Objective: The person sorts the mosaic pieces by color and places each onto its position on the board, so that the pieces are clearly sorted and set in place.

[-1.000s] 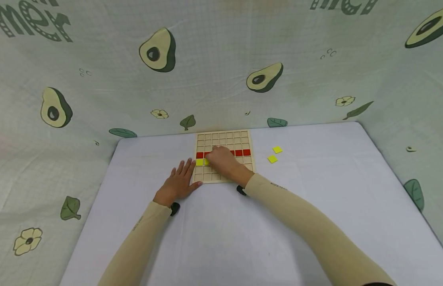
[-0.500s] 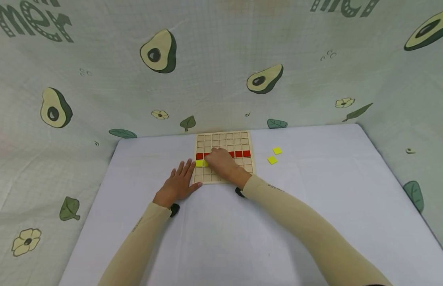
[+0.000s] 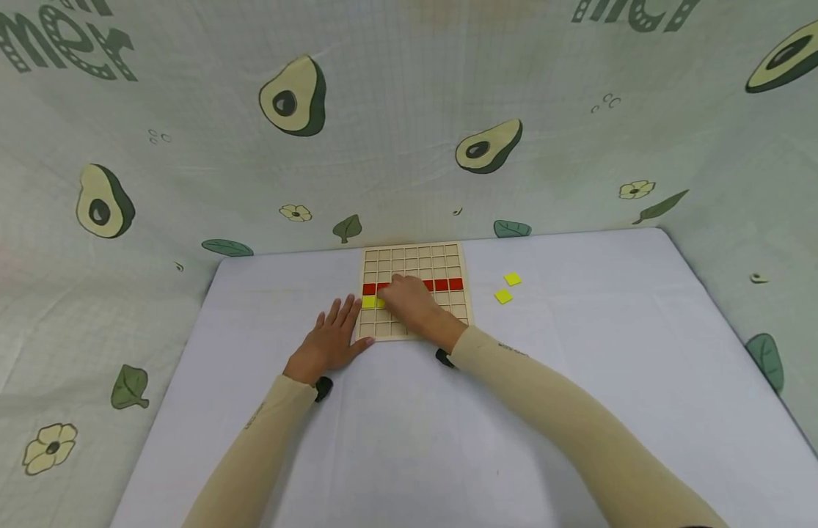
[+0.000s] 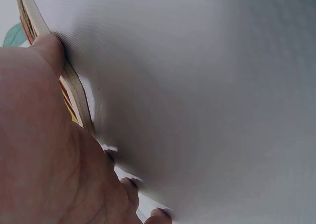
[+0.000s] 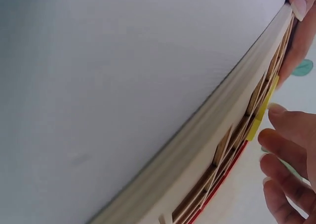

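Observation:
A square wooden grid board (image 3: 411,253) lies at the back of the table. A row of red tiles (image 3: 448,284) crosses it, with yellow tiles (image 3: 368,302) in the row below at the left. My left hand (image 3: 329,339) rests palm down with spread fingers at the board's lower left corner; its thumb touches the front edge. Over the left part of the board, my right hand (image 3: 415,304) has curled fingers. In the right wrist view, its thumb and forefinger hold a yellow tile (image 5: 254,129) at the board. The right hand hides several cells in the head view.
Two loose yellow tiles (image 3: 504,296) lie on the white table (image 3: 409,440) to the right of the board. Behind the table hangs a cloth (image 3: 395,110) printed with avocados, leaves and flowers. A black wrist camera (image 3: 323,388) sits beneath the left wrist.
Both hands keep nearly the same place, the right over the board and the left at its corner. The head view has shifted very slightly.

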{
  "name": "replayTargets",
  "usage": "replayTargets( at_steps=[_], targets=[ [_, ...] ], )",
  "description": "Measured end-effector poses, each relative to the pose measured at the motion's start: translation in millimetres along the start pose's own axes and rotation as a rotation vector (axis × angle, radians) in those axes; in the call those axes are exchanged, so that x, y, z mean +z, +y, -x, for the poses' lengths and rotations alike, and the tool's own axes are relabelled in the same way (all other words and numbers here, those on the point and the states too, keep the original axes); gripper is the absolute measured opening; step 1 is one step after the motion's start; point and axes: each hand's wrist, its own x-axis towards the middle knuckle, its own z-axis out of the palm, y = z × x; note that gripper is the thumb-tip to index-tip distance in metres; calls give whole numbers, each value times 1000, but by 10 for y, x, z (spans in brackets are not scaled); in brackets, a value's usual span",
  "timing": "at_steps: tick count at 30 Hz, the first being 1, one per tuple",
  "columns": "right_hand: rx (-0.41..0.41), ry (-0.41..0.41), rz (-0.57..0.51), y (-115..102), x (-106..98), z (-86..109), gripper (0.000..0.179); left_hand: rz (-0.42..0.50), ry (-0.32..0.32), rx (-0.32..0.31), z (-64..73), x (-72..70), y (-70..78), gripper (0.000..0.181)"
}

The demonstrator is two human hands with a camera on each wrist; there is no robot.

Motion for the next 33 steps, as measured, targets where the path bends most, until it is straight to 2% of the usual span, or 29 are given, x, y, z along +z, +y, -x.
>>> replayTargets(
  at_steps=[7,11,16,20,27,33],
  targets=[
    [13,2,-121,4,-54,90,14,-9,7,-6,0,-5,7,91],
    [9,-19,-156,26,-48,116,17,-2,-2,-3,0,-8,8,91],
    [2,-46,-146,36,-51,144,19,2,-5,1,23,-28,6,90],
    [-18,-34,-132,36,-55,161,18,-2,-1,4,22,-12,-3,90],
    [-71,-44,-212,44,-53,188,24,13,1,7,14,-3,-2,90],
    [-77,-63,-160,45,-46,193,23,8,4,9,20,-3,-2,90]
  ],
)
